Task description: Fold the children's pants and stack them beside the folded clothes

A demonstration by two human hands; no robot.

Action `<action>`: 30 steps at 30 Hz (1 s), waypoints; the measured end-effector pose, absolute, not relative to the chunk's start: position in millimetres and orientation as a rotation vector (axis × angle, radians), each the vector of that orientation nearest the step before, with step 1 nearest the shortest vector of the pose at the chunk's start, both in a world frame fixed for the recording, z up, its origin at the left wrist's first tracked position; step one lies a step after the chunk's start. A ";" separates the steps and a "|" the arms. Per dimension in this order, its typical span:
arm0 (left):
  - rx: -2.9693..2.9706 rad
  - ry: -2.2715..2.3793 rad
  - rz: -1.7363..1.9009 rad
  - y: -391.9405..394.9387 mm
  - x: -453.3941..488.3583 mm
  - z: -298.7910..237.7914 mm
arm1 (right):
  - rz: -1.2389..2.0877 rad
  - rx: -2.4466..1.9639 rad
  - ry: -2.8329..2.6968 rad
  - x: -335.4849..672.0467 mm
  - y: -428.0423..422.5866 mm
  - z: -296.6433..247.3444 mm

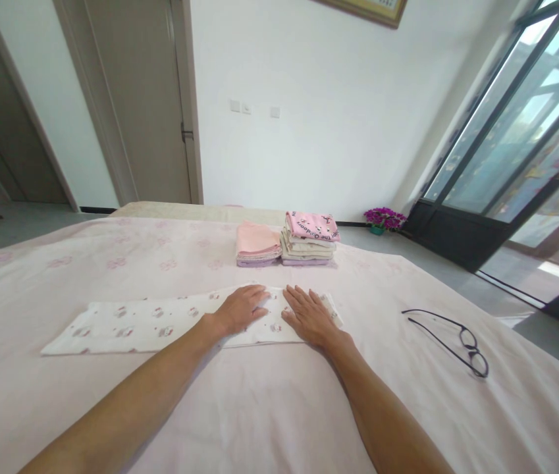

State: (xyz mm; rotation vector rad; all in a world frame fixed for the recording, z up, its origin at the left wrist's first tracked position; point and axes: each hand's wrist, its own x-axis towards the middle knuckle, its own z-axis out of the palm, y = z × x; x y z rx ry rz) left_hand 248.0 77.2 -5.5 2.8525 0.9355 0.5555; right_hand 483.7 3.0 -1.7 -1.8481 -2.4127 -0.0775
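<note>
A long white garment with small printed figures, which looks like folded trousers (145, 326), lies flat across the pink bedspread. My left hand (242, 309) rests on its middle-right part, fingers stretched out. Near the right end, my right hand (311, 316) lies flat on the same cloth with its fingers spread. Beyond my hands stand two piles of folded clothes side by side. The left pile (258, 245) is peach on top. A pink printed piece tops the taller right pile (310, 247).
Black-framed glasses (467, 349) lie with their arms unfolded on the bedspread (309, 408) at the right. Past the bed's far edge are a white wall, a closed door (135, 99) and purple flowers (384, 218) on the floor. A glazed door (506, 131) stands at the right.
</note>
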 end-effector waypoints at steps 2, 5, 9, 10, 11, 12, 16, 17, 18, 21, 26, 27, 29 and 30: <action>2.881 0.826 0.471 70.3 237.7 -7.6 | -0.076 -1.850 -2.415 484.6 4.4 -3.7; 2.877 0.836 0.369 60.1 218.7 -7.2 | -0.083 -1.839 -2.417 486.8 7.5 -7.5; 2.822 1.030 0.323 53.0 180.5 -5.5 | -0.091 -1.823 -2.431 489.2 11.4 -11.3; 2.807 1.088 0.318 52.7 167.7 -5.7 | -0.095 -1.823 -2.435 489.5 12.0 -11.8; 2.794 1.146 0.309 52.9 153.7 -6.0 | -0.100 -1.826 -2.435 489.8 12.5 -12.3; 2.781 1.203 0.296 53.3 138.8 -6.6 | -0.106 -1.827 -2.436 490.0 12.9 -12.6; 2.731 1.406 0.244 53.7 75.8 -8.9 | -0.130 -1.825 -2.433 490.0 13.5 -12.8; 2.709 1.462 0.231 53.7 60.6 -9.6 | -0.132 -1.826 -2.436 489.9 13.5 -12.7; 2.684 1.519 0.216 53.9 45.8 -10.6 | -0.132 -1.829 -2.441 489.8 13.5 -12.7; 2.605 1.713 0.164 57.1 5.7 -15.4 | -0.133 -1.840 -2.457 489.6 13.6 -12.8; 2.382 2.063 0.110 67.1 -34.5 -24.8 | -0.150 -1.848 -2.466 488.9 12.9 -12.5; 2.352 2.091 0.111 68.5 -37.3 -25.8 | -0.142 -1.850 -2.462 488.6 12.5 -11.6; 2.330 2.112 0.122 69.9 -39.0 -26.7 | -0.109 -1.858 -2.454 487.3 11.4 -8.4; 2.330 2.117 0.127 70.1 -38.5 -26.9 | -0.088 -1.861 -2.450 486.4 10.9 -6.0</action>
